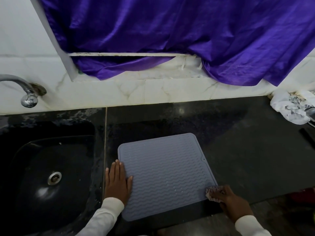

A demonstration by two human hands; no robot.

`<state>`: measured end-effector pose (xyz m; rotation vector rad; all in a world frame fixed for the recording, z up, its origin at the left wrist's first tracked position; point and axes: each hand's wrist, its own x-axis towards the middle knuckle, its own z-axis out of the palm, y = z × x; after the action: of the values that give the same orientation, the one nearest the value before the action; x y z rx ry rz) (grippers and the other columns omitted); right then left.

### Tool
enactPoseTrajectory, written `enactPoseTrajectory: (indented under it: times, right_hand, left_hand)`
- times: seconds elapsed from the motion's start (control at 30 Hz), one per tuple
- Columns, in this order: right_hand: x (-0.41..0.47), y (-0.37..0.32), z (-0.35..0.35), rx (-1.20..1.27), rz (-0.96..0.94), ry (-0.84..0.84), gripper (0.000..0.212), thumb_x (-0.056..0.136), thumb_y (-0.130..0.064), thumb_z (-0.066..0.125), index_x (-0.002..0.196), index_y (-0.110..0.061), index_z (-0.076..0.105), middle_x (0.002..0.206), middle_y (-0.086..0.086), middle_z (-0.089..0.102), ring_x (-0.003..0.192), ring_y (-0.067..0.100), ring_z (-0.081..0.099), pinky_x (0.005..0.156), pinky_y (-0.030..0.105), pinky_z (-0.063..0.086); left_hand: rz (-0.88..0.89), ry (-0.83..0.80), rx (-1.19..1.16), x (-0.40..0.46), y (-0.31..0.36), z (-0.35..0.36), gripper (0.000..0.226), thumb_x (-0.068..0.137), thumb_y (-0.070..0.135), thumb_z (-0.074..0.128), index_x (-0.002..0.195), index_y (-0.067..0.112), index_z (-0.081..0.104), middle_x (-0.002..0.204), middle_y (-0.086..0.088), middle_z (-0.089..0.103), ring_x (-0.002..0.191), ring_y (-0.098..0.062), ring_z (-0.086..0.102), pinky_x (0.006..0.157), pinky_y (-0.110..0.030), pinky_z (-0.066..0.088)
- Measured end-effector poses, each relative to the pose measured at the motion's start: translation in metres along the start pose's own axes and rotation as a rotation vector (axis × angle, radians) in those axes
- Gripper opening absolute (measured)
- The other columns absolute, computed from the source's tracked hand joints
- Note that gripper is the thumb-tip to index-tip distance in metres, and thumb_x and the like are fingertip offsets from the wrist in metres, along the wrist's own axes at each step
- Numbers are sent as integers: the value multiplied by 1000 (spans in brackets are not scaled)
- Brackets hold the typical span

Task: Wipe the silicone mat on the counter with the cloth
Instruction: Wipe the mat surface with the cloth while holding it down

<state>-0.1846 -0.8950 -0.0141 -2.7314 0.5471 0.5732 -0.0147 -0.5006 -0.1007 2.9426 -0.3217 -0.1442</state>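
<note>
A grey-blue silicone mat (163, 176) with a wavy ribbed surface lies flat on the black counter (247, 150), its near edge at the counter's front. My left hand (117, 181) presses flat on the mat's left edge, fingers straight. My right hand (230, 200) grips a small pale patterned cloth (211, 193) at the mat's near right corner. Most of the cloth is hidden under my fingers.
A black sink (51, 167) with a metal drain sits left of the mat, a chrome tap (25, 92) above it. A purple curtain (170, 31) hangs over the tiled back wall. A crumpled white patterned cloth (293, 106) lies at the counter's far right.
</note>
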Motion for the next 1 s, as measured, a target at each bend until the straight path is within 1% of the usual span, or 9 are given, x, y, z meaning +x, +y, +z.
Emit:
enactPoseTrajectory:
  times: [0.03,0.13,0.2,0.27,0.4,0.47,0.67,0.77,1.0]
  right_hand:
    - [-2,1,-2,24,49,-13,54,80,-78,39,127,-53,48,134,-17,46,114,7,57,95,20,46]
    - [-7,-7,-3,64,32,-5,72,62,-93,33,113,-48,57,117,-19,53,104,6,59,89,14,44]
    - [-9,-18,2,14,3,7,39,80,-69,53,112,-48,60,122,-7,54,105,15,60,91,22,47]
    - [-9,-37,18,-30,-34,-29,31,91,-41,51,120,-45,61,126,1,54,103,23,63,88,32,51]
    - [-18,-85,56,27,-143,-101,50,59,-21,63,106,-39,69,100,1,66,63,18,68,49,28,55]
    - [-25,-102,61,-4,-169,-84,50,56,-21,66,103,-38,69,95,-1,66,55,15,65,41,31,53]
    - [-25,-48,61,26,-220,74,64,87,-18,52,129,-63,37,132,-6,54,104,25,63,75,41,58]
    - [-19,-26,33,-26,-136,77,56,88,-13,57,130,-49,50,136,-4,50,110,30,59,85,39,53]
    - [-3,11,7,-84,32,121,48,87,-17,56,129,-40,55,126,2,53,89,28,63,68,37,50]
  left_hand:
    - [-1,-1,5,-1,0,0,75,95,55,20,151,4,21,158,-16,21,145,-29,20,119,-40,-6]
    - [-6,-9,1,-1,0,-2,75,95,55,19,151,5,21,158,-15,20,146,-29,18,119,-39,-10]
    - [-7,-6,-2,-1,2,-3,75,95,54,21,150,4,22,157,-16,21,145,-29,20,119,-39,-10]
    - [-8,-4,-14,0,2,-3,75,95,54,21,151,4,21,158,-15,20,146,-29,18,119,-38,-10]
    - [-9,1,-15,0,2,-2,74,96,53,20,151,4,19,158,-16,20,146,-30,18,119,-41,-7]
    - [-5,6,-31,-1,4,-1,74,95,52,22,150,3,22,157,-17,22,145,-31,20,120,-43,-4]
    - [-12,28,-10,0,2,2,75,95,54,19,151,4,18,158,-16,20,146,-31,17,120,-48,3]
    - [-14,21,-8,0,2,2,76,95,55,16,152,5,16,158,-15,19,146,-31,15,120,-49,5]
    - [-5,6,-13,1,-2,2,77,94,57,15,152,6,18,158,-15,20,146,-31,16,120,-49,4]
